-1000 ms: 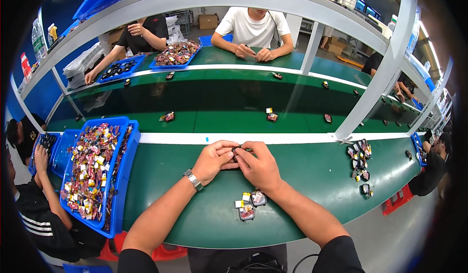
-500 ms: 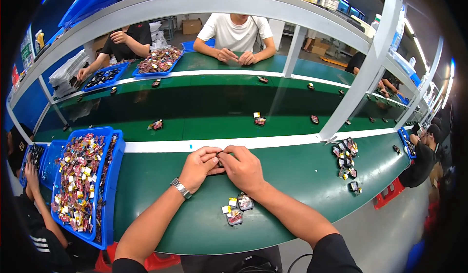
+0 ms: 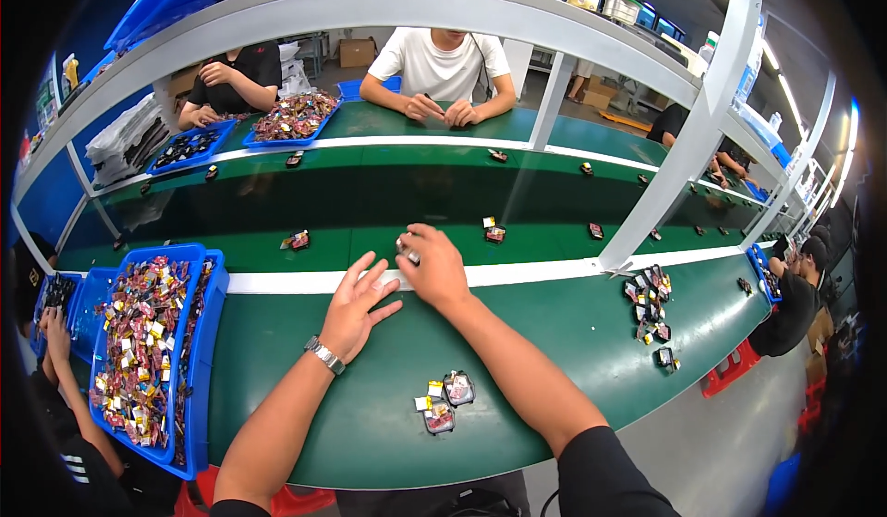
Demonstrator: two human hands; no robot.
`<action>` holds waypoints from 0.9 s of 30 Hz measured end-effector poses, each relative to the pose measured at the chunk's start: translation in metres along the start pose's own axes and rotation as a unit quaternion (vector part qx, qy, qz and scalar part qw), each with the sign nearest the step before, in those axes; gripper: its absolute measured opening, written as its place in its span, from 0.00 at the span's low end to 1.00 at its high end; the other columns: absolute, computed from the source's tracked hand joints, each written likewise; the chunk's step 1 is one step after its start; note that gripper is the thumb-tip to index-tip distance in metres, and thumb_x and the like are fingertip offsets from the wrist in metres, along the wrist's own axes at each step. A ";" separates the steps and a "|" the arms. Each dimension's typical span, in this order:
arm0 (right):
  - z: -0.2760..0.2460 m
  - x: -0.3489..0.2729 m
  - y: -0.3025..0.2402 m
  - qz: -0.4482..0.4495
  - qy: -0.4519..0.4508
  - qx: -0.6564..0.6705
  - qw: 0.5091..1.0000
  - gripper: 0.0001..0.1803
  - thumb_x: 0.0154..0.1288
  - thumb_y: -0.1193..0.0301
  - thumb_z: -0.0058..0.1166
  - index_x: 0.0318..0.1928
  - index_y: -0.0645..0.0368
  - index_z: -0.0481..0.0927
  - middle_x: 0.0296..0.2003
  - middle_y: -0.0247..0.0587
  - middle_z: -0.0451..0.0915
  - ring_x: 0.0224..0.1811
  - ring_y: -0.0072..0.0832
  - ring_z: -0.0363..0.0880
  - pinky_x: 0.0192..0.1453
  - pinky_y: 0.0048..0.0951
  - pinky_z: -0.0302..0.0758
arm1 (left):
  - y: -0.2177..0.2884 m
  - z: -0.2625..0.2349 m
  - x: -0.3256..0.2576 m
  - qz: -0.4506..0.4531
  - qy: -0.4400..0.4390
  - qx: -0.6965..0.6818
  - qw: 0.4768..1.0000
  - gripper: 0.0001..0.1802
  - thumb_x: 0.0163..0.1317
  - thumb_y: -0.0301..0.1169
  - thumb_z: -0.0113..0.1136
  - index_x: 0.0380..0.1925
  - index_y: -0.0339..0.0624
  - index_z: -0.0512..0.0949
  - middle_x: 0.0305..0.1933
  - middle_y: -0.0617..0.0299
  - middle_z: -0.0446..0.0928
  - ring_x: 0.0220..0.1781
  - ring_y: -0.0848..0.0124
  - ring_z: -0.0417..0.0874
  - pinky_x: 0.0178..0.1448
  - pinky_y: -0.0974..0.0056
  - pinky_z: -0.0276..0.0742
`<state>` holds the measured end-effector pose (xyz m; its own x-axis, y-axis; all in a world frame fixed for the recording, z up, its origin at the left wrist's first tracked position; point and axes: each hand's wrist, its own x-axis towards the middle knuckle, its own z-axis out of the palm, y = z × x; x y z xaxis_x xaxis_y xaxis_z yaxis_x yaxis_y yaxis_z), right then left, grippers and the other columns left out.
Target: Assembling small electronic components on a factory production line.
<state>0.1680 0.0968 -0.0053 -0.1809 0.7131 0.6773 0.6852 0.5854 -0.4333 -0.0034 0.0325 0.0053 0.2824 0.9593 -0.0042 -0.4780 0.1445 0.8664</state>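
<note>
My right hand [image 3: 438,269] is curled over the white strip along the far edge of the green work surface. Between its fingers is a small black piece [image 3: 408,255] with a pale face, mostly covered by the hand. My left hand [image 3: 349,312] hovers just beside it, fingers spread, holding nothing. On the surface nearer to me lie two small black-framed pieces, one [image 3: 459,388] behind the other [image 3: 439,416], with reddish boards and yellow-and-white tabs.
A blue tray [image 3: 207,369] heaped with small parts stands at left. More black pieces [image 3: 648,300] lie clustered at right. Beyond the strip, a green belt [image 3: 370,242] carries scattered pieces. A grey post [image 3: 688,138] and shelf rise ahead. Co-workers sit opposite and at both sides.
My hands were together over the near surface. They have parted: the right has moved forward over the white strip with the black piece, and the left has opened and drawn slightly left.
</note>
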 end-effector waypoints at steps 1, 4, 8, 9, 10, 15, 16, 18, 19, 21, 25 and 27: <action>0.006 0.006 0.018 0.025 0.019 -0.025 0.999 0.15 0.52 0.73 0.63 0.43 0.60 0.83 0.51 0.44 0.79 0.49 0.41 0.78 0.54 0.39 0.77 | -0.002 0.001 0.003 0.000 -0.006 -0.001 1.000 0.31 0.71 0.29 0.52 0.70 0.37 0.54 0.75 0.47 0.54 0.70 0.54 0.68 0.68 0.52 0.71; 0.011 0.014 0.041 0.067 -0.008 -0.063 0.996 0.15 0.52 0.70 0.64 0.42 0.59 0.84 0.51 0.44 0.79 0.49 0.42 0.78 0.56 0.39 0.76 | -0.005 -0.003 0.005 -0.011 -0.051 0.072 0.996 0.27 0.71 0.27 0.50 0.67 0.35 0.59 0.72 0.46 0.61 0.68 0.55 0.71 0.66 0.51 0.74; -0.007 0.009 0.058 0.081 0.000 -0.088 0.993 0.18 0.53 0.65 0.67 0.43 0.59 0.84 0.50 0.43 0.79 0.53 0.42 0.74 0.58 0.42 0.73 | -0.008 -0.009 0.005 -0.012 -0.060 0.059 0.996 0.21 0.70 0.25 0.51 0.61 0.33 0.66 0.66 0.46 0.69 0.64 0.58 0.75 0.63 0.54 0.77; -0.018 0.007 0.058 0.071 0.044 -0.109 0.990 0.18 0.53 0.64 0.67 0.43 0.59 0.83 0.50 0.43 0.78 0.54 0.43 0.73 0.58 0.43 0.72 | -0.007 -0.010 0.003 -0.012 -0.060 0.059 0.996 0.21 0.70 0.25 0.51 0.61 0.33 0.66 0.66 0.46 0.69 0.64 0.58 0.75 0.63 0.54 0.77; -0.032 0.006 0.061 0.104 0.055 -0.165 0.979 0.21 0.53 0.63 0.68 0.45 0.59 0.82 0.50 0.44 0.76 0.54 0.44 0.72 0.57 0.44 0.72 | -0.005 -0.011 0.002 -0.012 -0.061 0.068 0.996 0.19 0.70 0.25 0.51 0.59 0.32 0.67 0.64 0.46 0.71 0.62 0.59 0.77 0.63 0.55 0.78; -0.079 -0.015 0.097 0.334 0.072 -0.283 0.896 0.35 0.51 0.57 0.70 0.53 0.64 0.71 0.50 0.52 0.71 0.53 0.50 0.70 0.54 0.46 0.72 | -0.009 -0.007 0.006 -0.017 -0.067 0.111 0.991 0.15 0.70 0.25 0.51 0.54 0.32 0.70 0.56 0.46 0.77 0.55 0.61 0.82 0.59 0.58 0.80; -0.079 -0.016 0.099 0.352 0.051 -0.283 0.891 0.33 0.52 0.56 0.70 0.50 0.65 0.71 0.48 0.53 0.73 0.51 0.50 0.72 0.53 0.46 0.73 | -0.009 -0.007 0.006 -0.019 -0.066 0.119 0.990 0.14 0.70 0.25 0.50 0.53 0.32 0.71 0.54 0.46 0.78 0.53 0.61 0.83 0.58 0.59 0.81; -0.076 -0.012 0.104 0.335 0.047 -0.271 0.901 0.30 0.52 0.58 0.69 0.47 0.65 0.72 0.46 0.53 0.75 0.49 0.50 0.74 0.52 0.46 0.74 | -0.009 -0.008 0.006 -0.019 -0.068 0.126 0.990 0.13 0.70 0.25 0.50 0.52 0.32 0.71 0.51 0.46 0.79 0.50 0.62 0.84 0.55 0.61 0.82; -0.073 -0.013 0.109 0.319 0.039 -0.261 0.910 0.26 0.53 0.60 0.67 0.45 0.64 0.72 0.43 0.54 0.76 0.47 0.51 0.75 0.51 0.47 0.74 | -0.009 -0.009 0.006 -0.018 -0.067 0.129 0.989 0.13 0.70 0.25 0.50 0.52 0.32 0.71 0.51 0.46 0.79 0.50 0.62 0.84 0.55 0.61 0.82; -0.073 -0.015 0.119 0.295 0.066 -0.263 0.916 0.23 0.53 0.63 0.66 0.42 0.64 0.72 0.41 0.54 0.77 0.45 0.52 0.76 0.50 0.47 0.74 | -0.008 -0.008 0.006 -0.025 -0.077 0.128 0.989 0.13 0.71 0.25 0.49 0.52 0.32 0.71 0.51 0.46 0.80 0.50 0.63 0.84 0.54 0.62 0.82; -0.084 -0.019 0.113 0.279 0.102 -0.211 0.931 0.20 0.51 0.71 0.61 0.44 0.65 0.75 0.37 0.50 0.81 0.42 0.49 0.79 0.48 0.47 0.75 | -0.004 -0.006 0.004 -0.026 -0.085 0.142 0.986 0.13 0.71 0.25 0.49 0.52 0.32 0.71 0.51 0.47 0.79 0.49 0.63 0.84 0.53 0.62 0.82; -0.086 -0.020 0.108 0.273 0.119 -0.145 0.944 0.22 0.51 0.71 0.61 0.48 0.64 0.75 0.39 0.49 0.82 0.43 0.46 0.80 0.49 0.44 0.76 | -0.006 -0.008 0.005 -0.031 -0.085 0.136 0.987 0.13 0.71 0.26 0.49 0.53 0.32 0.71 0.51 0.47 0.79 0.48 0.63 0.84 0.53 0.63 0.82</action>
<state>0.3066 0.1125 -0.0145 0.3945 0.7512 0.5292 0.8011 0.0010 -0.5986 -0.0057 0.0383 -0.0039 0.4497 0.8932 0.0021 -0.2214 0.1092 0.9690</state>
